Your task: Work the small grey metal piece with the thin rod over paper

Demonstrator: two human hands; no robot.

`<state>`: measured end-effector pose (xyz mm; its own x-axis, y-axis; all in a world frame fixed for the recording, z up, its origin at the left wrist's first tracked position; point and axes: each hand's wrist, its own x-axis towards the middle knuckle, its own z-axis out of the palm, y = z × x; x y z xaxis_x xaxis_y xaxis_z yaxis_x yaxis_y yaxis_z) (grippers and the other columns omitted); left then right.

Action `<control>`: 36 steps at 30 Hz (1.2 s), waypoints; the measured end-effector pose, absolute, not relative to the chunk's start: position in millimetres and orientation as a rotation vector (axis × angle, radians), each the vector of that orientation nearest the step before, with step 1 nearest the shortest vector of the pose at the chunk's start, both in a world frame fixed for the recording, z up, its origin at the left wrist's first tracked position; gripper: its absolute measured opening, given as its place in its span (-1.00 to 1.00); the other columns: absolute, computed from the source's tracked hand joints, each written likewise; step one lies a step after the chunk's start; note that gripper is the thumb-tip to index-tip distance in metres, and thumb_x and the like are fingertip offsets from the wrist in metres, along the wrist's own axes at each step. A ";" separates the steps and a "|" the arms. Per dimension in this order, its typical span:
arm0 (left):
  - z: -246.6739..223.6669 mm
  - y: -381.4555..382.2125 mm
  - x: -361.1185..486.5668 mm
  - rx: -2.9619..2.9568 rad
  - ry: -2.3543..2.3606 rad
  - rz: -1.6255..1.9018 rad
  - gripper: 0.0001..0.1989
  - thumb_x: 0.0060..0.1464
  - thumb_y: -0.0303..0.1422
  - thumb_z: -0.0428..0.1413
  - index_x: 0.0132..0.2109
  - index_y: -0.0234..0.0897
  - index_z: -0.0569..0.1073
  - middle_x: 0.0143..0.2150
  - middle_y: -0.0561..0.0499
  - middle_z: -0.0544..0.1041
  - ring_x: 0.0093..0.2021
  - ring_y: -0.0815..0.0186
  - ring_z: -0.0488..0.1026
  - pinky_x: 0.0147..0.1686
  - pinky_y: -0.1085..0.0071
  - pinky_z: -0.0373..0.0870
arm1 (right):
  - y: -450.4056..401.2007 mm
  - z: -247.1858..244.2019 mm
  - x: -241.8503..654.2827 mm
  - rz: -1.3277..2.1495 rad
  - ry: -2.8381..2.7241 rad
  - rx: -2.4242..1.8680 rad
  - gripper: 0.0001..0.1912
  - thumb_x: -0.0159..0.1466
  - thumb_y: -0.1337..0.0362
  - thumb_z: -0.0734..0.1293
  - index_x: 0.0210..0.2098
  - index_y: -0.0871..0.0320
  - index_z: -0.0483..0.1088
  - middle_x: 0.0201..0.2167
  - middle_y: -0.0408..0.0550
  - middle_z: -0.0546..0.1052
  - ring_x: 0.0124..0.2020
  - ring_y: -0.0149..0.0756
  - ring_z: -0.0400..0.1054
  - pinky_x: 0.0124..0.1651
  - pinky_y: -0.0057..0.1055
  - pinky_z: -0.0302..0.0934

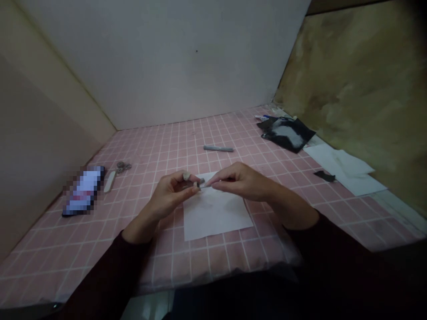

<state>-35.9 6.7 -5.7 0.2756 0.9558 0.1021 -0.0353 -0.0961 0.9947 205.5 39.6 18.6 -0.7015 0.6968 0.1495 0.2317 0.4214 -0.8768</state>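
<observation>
Left of the sheet [215, 213], which lies on a pink grid-patterned mat [160, 146], is a phone [83, 191], its screen pixelated. Just right of the phone, still well left of the sheet, lie a white nail file [110, 181] and small scissors [122, 166], their metal loops near the file's tip.

Above the sheet's left edge, the left hand [170, 193] pinches a small grey piece [201, 182] between thumb and fingertips, clamped firmly. The piece sits over the sheet's top edge, not resting on it. The right hand [242, 180] comes in from the other side, its fingertips closed on a thin pale strip [206, 186] that reaches the grey piece; at this size, the strip may be touching it or just beside it.

Beyond the sheet lies a grey marker [218, 148]. Right of the sheet are a black bag [286, 133], white papers [343, 166], and a black scrap [324, 176] on them.
</observation>
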 end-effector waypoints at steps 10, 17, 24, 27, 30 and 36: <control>-6.0 4.3 -34.5 1.464 0.902 1.110 -0.81 -0.02 -0.43 0.36 -0.21 -0.28 0.58 -0.25 0.00 0.57 -0.25 0.36 0.52 -0.21 0.46 0.47 | 43.9 15.9 205.1 1.453 -2.032 -0.719 -0.77 0.26 0.21 0.37 -0.21 0.18 0.63 -0.30 -0.05 0.62 -0.29 -0.35 0.40 -0.22 -0.41 0.23; -3.4 2.8 -34.8 1.545 0.932 1.183 -0.82 0.00 -0.43 0.35 -0.21 -0.27 0.57 -0.22 -0.01 0.57 -0.19 0.34 0.52 -0.15 0.43 0.47 | 42.5 19.3 206.6 1.562 -1.932 -0.833 -0.74 0.25 0.18 0.40 -0.20 0.22 0.62 -0.56 -0.21 0.37 -0.51 -0.51 0.14 -0.41 -0.46 0.01; -2.7 1.0 -33.1 1.596 0.946 1.165 -0.81 0.00 -0.39 0.36 -0.21 -0.28 0.56 -0.22 -0.05 0.57 -0.20 0.28 0.53 -0.16 0.36 0.51 | 41.8 18.4 205.1 1.627 -1.911 -0.829 -0.72 0.24 0.15 0.40 -0.21 0.24 0.61 -0.61 -0.25 0.27 -0.57 -0.55 0.01 -0.50 -0.49 -0.16; -2.4 1.1 -33.9 1.596 0.940 1.218 -0.80 -0.01 -0.41 0.36 -0.21 -0.28 0.55 -0.22 -0.04 0.57 -0.19 0.27 0.53 -0.14 0.35 0.50 | 42.3 18.8 206.2 1.613 -1.871 -0.865 -0.71 0.23 0.14 0.41 -0.22 0.24 0.61 -0.61 -0.26 0.25 -0.57 -0.55 0.01 -0.50 -0.49 -0.16; -3.4 0.2 -33.5 1.642 0.931 1.168 -0.81 0.02 -0.41 0.34 -0.18 -0.27 0.55 -0.21 -0.04 0.57 -0.20 0.28 0.53 -0.17 0.37 0.49 | 42.8 16.6 204.5 1.671 -1.872 -0.834 -0.71 0.22 0.14 0.41 -0.22 0.24 0.61 -0.61 -0.26 0.25 -0.56 -0.53 0.04 -0.51 -0.49 -0.12; -4.3 0.3 -35.9 1.740 0.921 1.310 -0.83 0.05 -0.44 0.32 -0.17 -0.24 0.53 -0.21 -0.03 0.55 -0.16 0.27 0.51 -0.07 0.32 0.45 | 44.8 14.0 205.3 1.703 -1.734 -0.866 -0.70 0.18 0.13 0.46 -0.23 0.24 0.61 -0.58 -0.25 0.26 -0.56 -0.55 -0.01 -0.51 -0.48 -0.16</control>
